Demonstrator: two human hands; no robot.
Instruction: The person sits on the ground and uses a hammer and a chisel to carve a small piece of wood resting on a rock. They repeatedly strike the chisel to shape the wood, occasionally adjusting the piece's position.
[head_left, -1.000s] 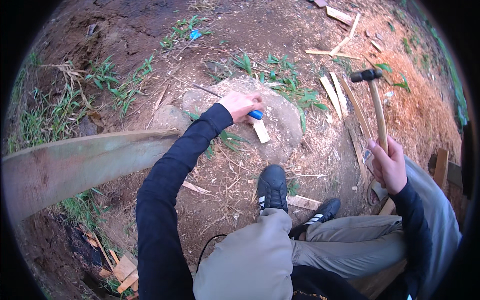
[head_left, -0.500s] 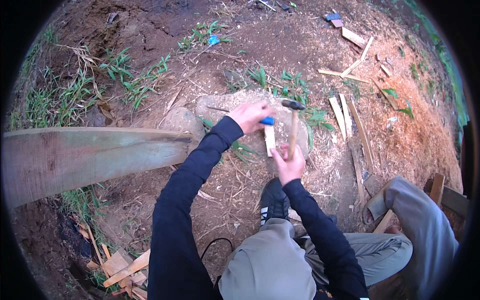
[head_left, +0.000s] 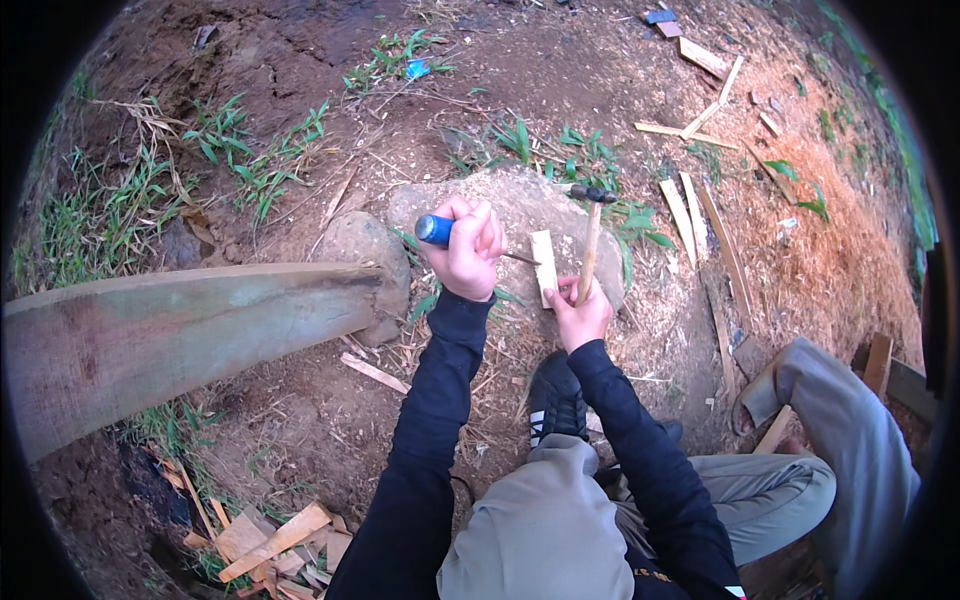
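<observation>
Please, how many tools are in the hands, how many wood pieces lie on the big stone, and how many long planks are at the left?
Tools in the hands: 2, a blue-handled chisel in the left hand and a hammer in the right hand
Small wood block on the stone: 1
Long plank: 1
Total: 4
</observation>
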